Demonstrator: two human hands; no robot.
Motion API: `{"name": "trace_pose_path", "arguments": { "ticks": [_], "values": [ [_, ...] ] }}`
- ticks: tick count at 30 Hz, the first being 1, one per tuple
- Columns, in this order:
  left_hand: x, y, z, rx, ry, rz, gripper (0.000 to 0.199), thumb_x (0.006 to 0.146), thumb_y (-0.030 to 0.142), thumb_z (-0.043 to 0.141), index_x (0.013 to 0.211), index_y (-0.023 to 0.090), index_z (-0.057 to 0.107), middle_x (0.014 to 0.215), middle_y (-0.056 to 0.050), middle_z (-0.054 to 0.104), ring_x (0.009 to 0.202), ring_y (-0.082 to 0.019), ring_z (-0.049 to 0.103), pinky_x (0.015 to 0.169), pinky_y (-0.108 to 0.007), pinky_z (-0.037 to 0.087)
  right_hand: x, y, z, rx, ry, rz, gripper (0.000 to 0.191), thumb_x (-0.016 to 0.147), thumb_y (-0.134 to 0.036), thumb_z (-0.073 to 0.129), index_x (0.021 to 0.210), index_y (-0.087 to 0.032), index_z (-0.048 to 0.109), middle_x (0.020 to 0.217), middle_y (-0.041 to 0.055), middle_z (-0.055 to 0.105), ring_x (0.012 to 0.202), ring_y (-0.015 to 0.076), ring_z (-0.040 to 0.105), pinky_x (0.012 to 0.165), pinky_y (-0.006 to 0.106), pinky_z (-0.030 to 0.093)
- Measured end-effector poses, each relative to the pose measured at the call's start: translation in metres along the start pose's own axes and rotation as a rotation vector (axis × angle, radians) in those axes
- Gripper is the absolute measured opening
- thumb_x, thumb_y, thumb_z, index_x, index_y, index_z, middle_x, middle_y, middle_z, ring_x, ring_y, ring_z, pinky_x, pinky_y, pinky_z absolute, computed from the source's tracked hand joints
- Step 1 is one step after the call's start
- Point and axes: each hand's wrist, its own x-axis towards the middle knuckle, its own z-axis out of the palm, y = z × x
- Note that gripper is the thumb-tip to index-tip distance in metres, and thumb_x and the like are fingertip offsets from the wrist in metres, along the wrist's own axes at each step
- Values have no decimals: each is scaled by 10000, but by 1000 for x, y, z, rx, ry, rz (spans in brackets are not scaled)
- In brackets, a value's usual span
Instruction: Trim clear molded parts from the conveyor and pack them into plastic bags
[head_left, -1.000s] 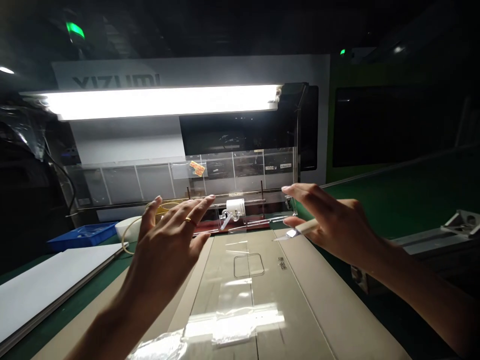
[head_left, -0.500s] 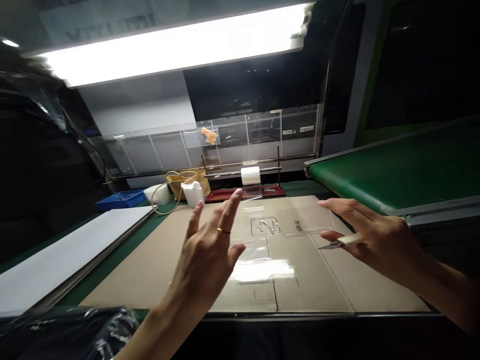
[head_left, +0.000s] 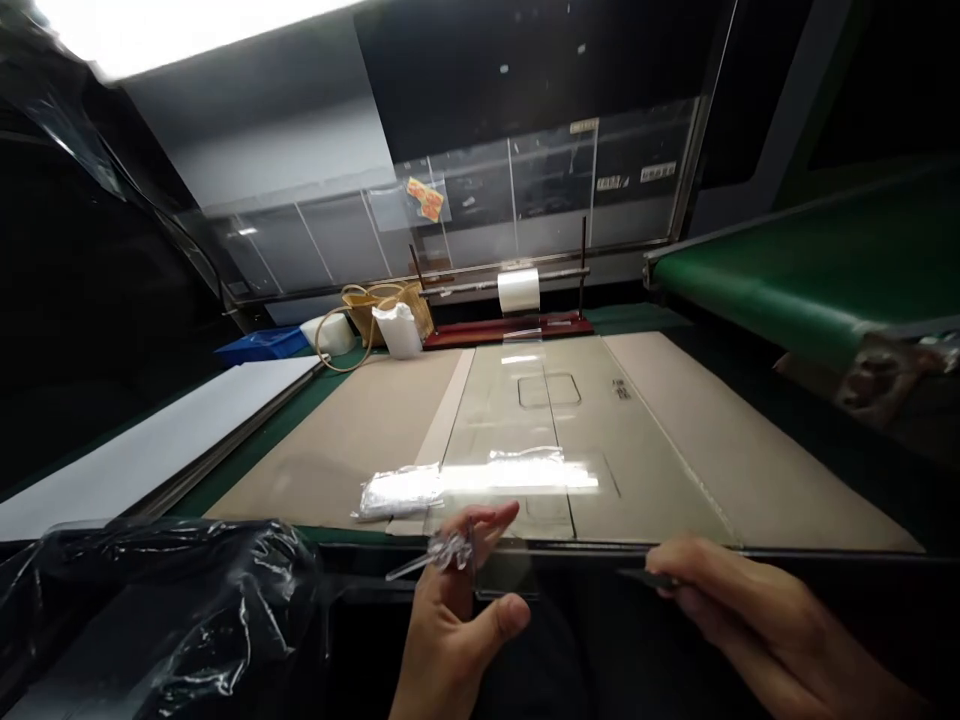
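At the near table edge, my left hand (head_left: pixel 457 620) has thin clear plastic film (head_left: pixel 450 550) crumpled at its fingers, with the thumb held apart. A see-through part of the film hangs beside the fingers. To the right, my right hand (head_left: pixel 757 610) is closed around a knife (head_left: pixel 649 577), its dark blade pointing left and its handle mostly hidden. Beyond my hands lies a glossy clear sheet (head_left: pixel 495 430) over beige board (head_left: pixel 352 430), with dark lines, a rounded outline and small dark characters. Shiny crumpled film (head_left: pixel 397 492) lies at its left front.
White boards (head_left: pixel 165 430) are stacked at left, and black plastic wrap (head_left: pixel 172 610) covers the near left corner. A white roll (head_left: pixel 519 290) sits on a rod stand behind. A blue tray (head_left: pixel 262 345) and a woven basket (head_left: pixel 412 300) stand back left. A green conveyor belt (head_left: pixel 795 280) borders the right.
Both hands have come back from over the sheet to the near edge. Film is now bunched at my left fingers, and the squiggle inside the outline no longer shows. The view has tilted down.
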Motion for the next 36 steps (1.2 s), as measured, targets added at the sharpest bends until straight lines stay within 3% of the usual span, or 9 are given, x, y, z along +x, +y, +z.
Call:
{"name": "trace_pose_path", "arguments": {
  "ticks": [2,4,6,8,10,12,15,21,36],
  "values": [
    [-18,-12,9,-190,34,-34,474,678,346,723,1095,294,504,1193,-73,589,1171,-303,476,1025,-453,318,-9,-9,16,294,-227,128,201,893,-164,321,860,-225,509,715,-15,588,590,93,574,522,159,473],
    [-31,-20,17,-270,77,-42,482,663,363,733,1085,310,505,1200,-59,586,1166,-304,480,1020,-459,329,-14,-14,28,464,-345,229,220,900,-154,301,871,-212,511,720,-11,574,613,86,563,556,174,461],
    [-39,-25,22,-305,123,-31,491,655,378,737,1084,323,505,1188,-38,596,1158,-293,491,1019,-451,341,-17,-15,38,449,-307,222,217,923,-235,313,969,-199,522,722,-8,573,616,88,552,570,199,435],
    [-44,-28,25,-326,162,-26,492,640,379,747,1071,332,513,1161,-12,614,1139,-279,510,1015,-434,361,-20,-14,48,315,-227,171,348,912,-451,338,950,-180,552,661,-9,552,563,95,514,529,218,382],
    [-48,-30,27,-341,205,-16,487,623,383,757,1049,339,525,1132,17,631,1113,-269,534,1008,-418,383,-23,-13,58,172,-176,141,557,815,-657,321,734,-162,563,544,-24,475,473,87,428,470,230,296],
    [-51,-31,29,-344,249,0,484,615,389,760,1039,345,532,1112,44,641,1092,-258,551,1006,-402,395,-24,-13,66,87,-146,142,645,750,-741,274,539,-161,463,471,-35,387,428,76,338,451,241,223],
    [-53,-37,30,-336,283,11,476,621,403,753,1039,345,534,1098,65,647,1074,-242,565,995,-378,413,-24,-13,73,53,-121,135,658,757,-742,246,468,-163,367,441,-41,334,423,69,274,460,250,182],
    [-56,-53,24,-284,222,65,488,641,418,732,1075,368,514,1113,41,644,1045,-266,585,953,-411,450,-24,-13,76,30,-131,114,648,792,-706,260,457,-161,365,431,-39,349,427,69,276,470,254,181],
    [-56,-49,31,-289,235,-55,481,636,411,736,1066,371,525,1100,60,645,1059,-249,576,980,-381,425,-29,-8,79,66,-161,143,660,792,-693,282,422,-154,368,401,-40,338,402,61,264,449,240,186]
  ]
}}
